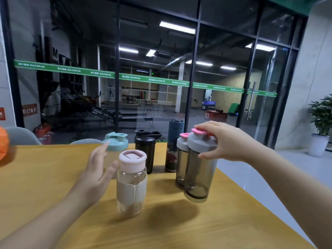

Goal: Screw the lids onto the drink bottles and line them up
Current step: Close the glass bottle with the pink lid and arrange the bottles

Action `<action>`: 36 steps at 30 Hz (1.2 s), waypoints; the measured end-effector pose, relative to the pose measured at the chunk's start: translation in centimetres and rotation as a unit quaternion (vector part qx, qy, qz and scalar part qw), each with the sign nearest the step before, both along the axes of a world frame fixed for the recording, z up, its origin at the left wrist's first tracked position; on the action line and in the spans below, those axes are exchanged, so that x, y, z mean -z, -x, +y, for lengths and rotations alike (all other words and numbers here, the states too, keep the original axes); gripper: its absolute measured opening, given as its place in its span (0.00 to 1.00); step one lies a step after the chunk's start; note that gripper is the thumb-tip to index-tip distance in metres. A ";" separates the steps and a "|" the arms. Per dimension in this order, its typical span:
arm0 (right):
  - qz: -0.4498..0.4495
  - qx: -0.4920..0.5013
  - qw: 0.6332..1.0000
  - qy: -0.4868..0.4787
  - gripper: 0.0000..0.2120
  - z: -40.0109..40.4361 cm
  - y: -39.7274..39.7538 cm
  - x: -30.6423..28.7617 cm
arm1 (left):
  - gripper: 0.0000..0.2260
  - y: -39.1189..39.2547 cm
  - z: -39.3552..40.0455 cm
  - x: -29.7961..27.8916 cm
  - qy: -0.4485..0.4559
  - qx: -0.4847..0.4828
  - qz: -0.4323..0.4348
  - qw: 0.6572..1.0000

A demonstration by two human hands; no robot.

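Observation:
Several lidded drink bottles stand on the yellow table [45, 186]. My right hand [221, 141] grips the grey lid of a smoky shaker bottle [197, 177] with a pink cap, holding it tilted just above the table. A matching smoky bottle [180, 164] stands right behind it. My left hand [98, 169] hovers with straight fingers beside a clear glass bottle [131, 184] with a pink lid and beige sleeve, without touching it. Behind my left hand is a bottle with a teal lid [115, 141]. A black shaker [145, 151] and a dark blue flask [173, 146] stand further back.
The table's right edge [251, 194] runs diagonally close to the smoky bottles. An orange object [3, 144] sits at the far left. Grey chair backs [21, 135] stand behind the table. A glass wall is beyond, with a potted plant [321, 123] at the right.

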State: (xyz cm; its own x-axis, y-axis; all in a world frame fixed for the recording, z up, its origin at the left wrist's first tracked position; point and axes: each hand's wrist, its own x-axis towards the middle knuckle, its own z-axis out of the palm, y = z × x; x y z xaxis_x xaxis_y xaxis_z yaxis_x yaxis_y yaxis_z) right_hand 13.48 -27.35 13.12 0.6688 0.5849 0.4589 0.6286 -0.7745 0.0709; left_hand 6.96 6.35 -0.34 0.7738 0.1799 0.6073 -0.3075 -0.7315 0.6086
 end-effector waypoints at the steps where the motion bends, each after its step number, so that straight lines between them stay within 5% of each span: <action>1: -0.001 0.008 1.000 0.013 0.36 -0.2 -0.3 0.5 | 0.40 -0.3 -0.2 -0.8 -0.013 -0.001 -0.001 1.000; 10: 0.025 0.046 0.998 0.046 0.37 -1.3 -1.4 2.8 | 0.29 -2.9 -2.8 -6.0 -0.106 0.017 0.088 0.990; 12: 0.030 0.046 0.998 0.045 0.37 -1.2 -1.6 2.9 | 0.34 -2.8 -3.2 -6.9 -0.192 0.028 0.110 0.975; 14: 0.037 0.045 0.997 0.047 0.37 -1.2 -1.7 3.0 | 0.28 -2.9 -3.8 -7.5 -0.262 0.029 0.128 0.956; 19: 0.044 0.045 0.996 0.065 0.37 -1.0 -2.1 3.1 | 0.22 -3.6 -5.0 -7.8 -0.302 0.020 0.251 0.919; 25: 0.062 0.063 0.993 0.081 0.39 -0.7 -2.2 2.8 | 0.10 -4.2 -5.6 -7.3 -0.321 -0.021 0.214 0.923; 36: -0.048 0.112 0.977 0.176 0.44 -0.9 -2.3 2.9 | 0.13 -6.2 -8.6 -6.3 -0.288 -0.094 0.178 0.936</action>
